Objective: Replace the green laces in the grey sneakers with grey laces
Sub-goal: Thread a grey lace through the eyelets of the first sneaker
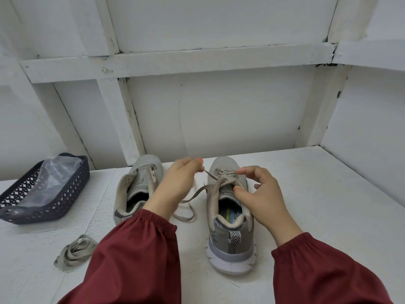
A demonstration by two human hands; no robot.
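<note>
Two grey sneakers stand on the white table, heels toward me. The left sneaker (135,187) has no lace in it. The right sneaker (230,216) carries a lace (225,178) threaded through its front eyelets. My left hand (177,183) pinches one end of that lace and holds it up to the left of the shoe, blurred by motion. A slack length of the lace (186,207) lies between the shoes. My right hand (263,194) hovers over the right shoe's tongue with fingers curled; its grip is unclear. A loose bundle of pale laces (74,252) lies at the front left.
A dark plastic mesh basket (72,189) with a clear plastic bag (57,172) in it sits at the left of the table. White panelled walls close in the back and right sides. The table's front edge is near my sleeves.
</note>
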